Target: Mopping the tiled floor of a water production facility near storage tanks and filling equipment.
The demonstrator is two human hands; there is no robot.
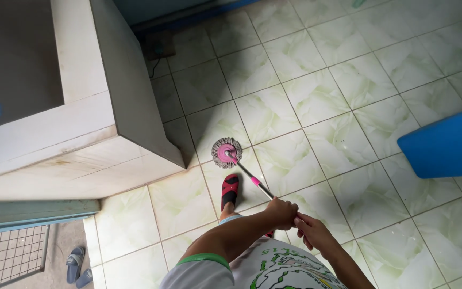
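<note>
A spin mop with a round pink head and grey fringe (226, 153) rests on the pale green tiled floor (327, 107), close to the corner of a concrete basin. Its metal handle with a pink collar (252, 180) slants back toward me. My left hand (280, 212) is closed around the handle. My right hand (312, 231) grips the same handle just behind the left. My foot in a red and black sandal (230, 191) stands right behind the mop head.
A large whitish concrete basin wall (89, 134) fills the upper left. A blue plastic object (447, 144) juts in from the right. A wire grate (6, 254) and a pair of grey sandals (76, 265) lie at the lower left. A dark floor drain (159, 45) lies beside the basin.
</note>
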